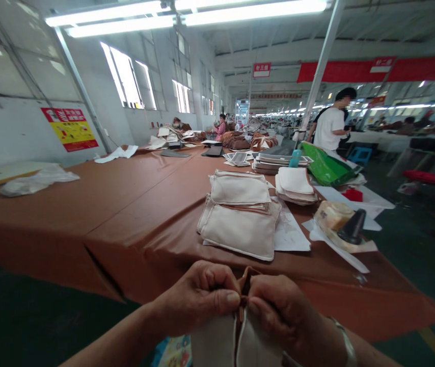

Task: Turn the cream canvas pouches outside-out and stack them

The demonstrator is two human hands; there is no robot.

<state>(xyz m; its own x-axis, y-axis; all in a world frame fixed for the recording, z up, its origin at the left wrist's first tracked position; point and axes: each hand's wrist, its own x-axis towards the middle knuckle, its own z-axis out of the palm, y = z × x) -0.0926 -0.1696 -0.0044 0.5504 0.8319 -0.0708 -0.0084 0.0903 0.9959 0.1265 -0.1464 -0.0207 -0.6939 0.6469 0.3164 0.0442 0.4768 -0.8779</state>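
Note:
Close in front of me, at the table's front edge, I hold up a cream fabric piece with brown edging (217,341). My left hand (206,290) pinches its upper edge between thumb and curled fingers. Right beside it, my right hand (278,306) is closed on the same piece, thumb and fingers pressed together at the brown strip. The two hands nearly touch, and a dark gap or seam runs down the cloth below them. A bracelet circles my right wrist. Beyond my hands lie two stacks of cream fabric pieces (240,229) on the brown-covered table (126,204).
Right of the stacks are white paper (292,229), another cream pile (297,184), a tape roll (332,216) with a black cone (353,227), and a green bag (326,163). A plastic bag (39,181) lies at left. A person in a white shirt (329,127) stands at right.

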